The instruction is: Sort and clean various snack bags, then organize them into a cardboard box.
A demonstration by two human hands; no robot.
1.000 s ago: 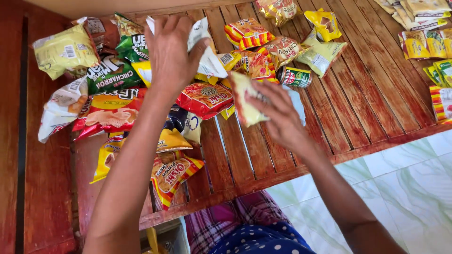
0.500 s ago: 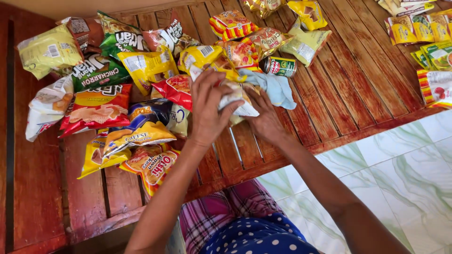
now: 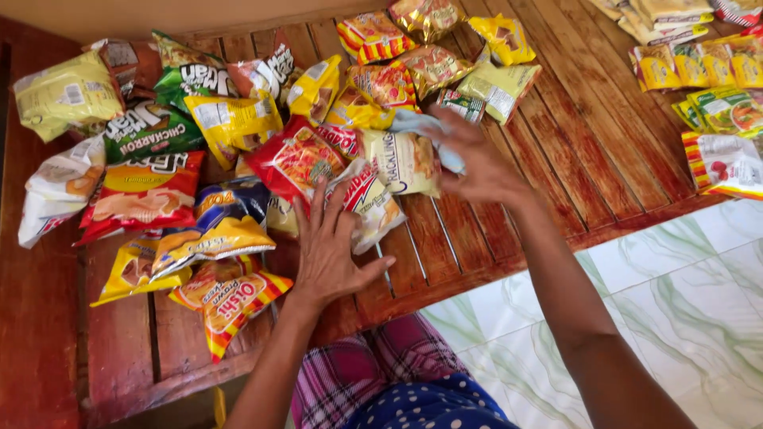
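In the head view, the left hand [image 3: 330, 246] lies flat, palm down with fingers spread, its grip released; the fingertips rest on the lower edge of a white snack packet with red lettering [image 3: 367, 202], which sits near the front of the slatted wooden bench [image 3: 612, 151]. The right hand [image 3: 477, 163] is also open, fingers loosely stretched, its grip clenched on nothing; it touches the right edge of a cream-coloured crackling packet [image 3: 405, 159] and partly covers a pale blue packet [image 3: 421, 123] beneath it. Both packets lie in the middle of the bench, just beside a red noodle-snack bag [image 3: 298, 159]. To the left spreads a heap of bags: a green chicharron bag [image 3: 151, 131], a yellow bag [image 3: 234, 123], a red chip bag [image 3: 143, 195] and a striped orange packet [image 3: 230, 298] near the bench's front edge. Well apart, on the far right, lie sachet strips [image 3: 715, 67]. Below the bench show plaid trousers [image 3: 358, 373] and pale tiled floor [image 3: 675, 270].
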